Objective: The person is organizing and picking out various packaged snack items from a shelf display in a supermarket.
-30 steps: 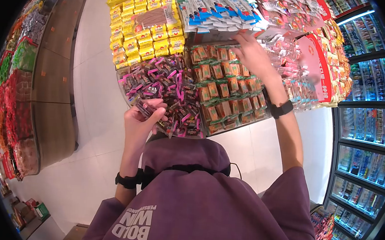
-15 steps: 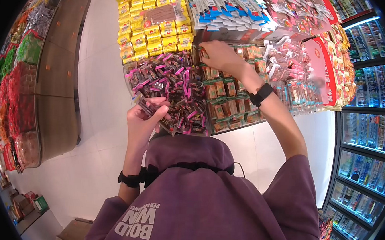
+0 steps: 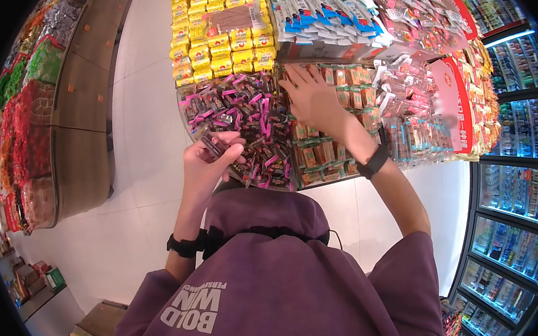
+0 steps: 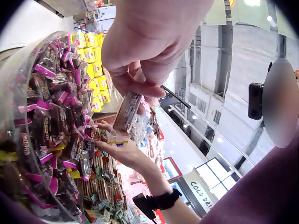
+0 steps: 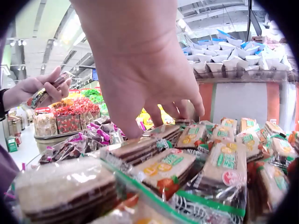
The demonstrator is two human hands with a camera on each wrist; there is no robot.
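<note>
My left hand [image 3: 204, 163] pinches a small wrapped snack bar [image 4: 127, 112] between thumb and fingers, above a bin of dark candies [image 3: 241, 113] in pink-ended wrappers. The bar is brownish in a clear wrapper. My right hand [image 3: 314, 99] lies palm down with fingers spread, over the left back part of the layered wafer packets [image 3: 320, 156] with green-edged wrappers. In the right wrist view, its fingertips reach down at the far packets [image 5: 163, 133] and are partly hidden behind them.
Yellow wrapped packets [image 3: 239, 60] lie behind the candies. A raised box [image 3: 333, 51] with blue-and-white sachets [image 3: 323, 16] borders the wafers at the back. Pink packets [image 3: 405, 93] are to the right. Another candy stand [image 3: 76, 154] is across the aisle at left, drink fridges [image 3: 517, 191] at right.
My right hand has moved left from the raised box's front edge to the wafers near the candies, its fingers now spread forward. My left hand keeps holding the bar in much the same place.
</note>
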